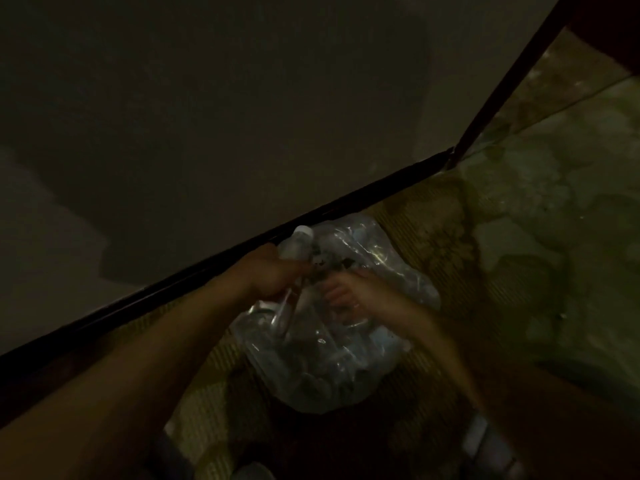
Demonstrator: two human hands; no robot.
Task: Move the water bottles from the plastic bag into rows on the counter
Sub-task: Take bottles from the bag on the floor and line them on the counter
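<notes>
**Both hands at the bag, one bottle gripped at the tabletop's edge**

The scene is dim and blurred; a clear plastic bag (322, 341) sits low on a mottled yellowish floor (433, 244), just below the dark edge of a wide grey tabletop (207, 116) that fills the upper left of the view; inside the bag, pale shapes of more bottles show through the plastic, though their number cannot be told.

The left hand (273, 275) reaches in from the lower left, its forearm running along the tabletop's dark edge; its fingers are clenched around a bottle (296, 245) with a pale cap, which pokes up out of the top of the fist and lies right against the tabletop's edge, at the bag's upper rim; whether the same fingers also pinch a fold of plastic cannot be told.

The right hand (349, 292) comes in from the lower right and rests at the bag's mouth, just beside the left; its fingers (334, 294) are curled closed on the crumpled plastic there; the two hands are near each other but apart.

To the right, the floor turns to a paler, greenish patch (554, 202); pale, blurred shapes lie along the bottom edge of the view, too dark to identify.
</notes>
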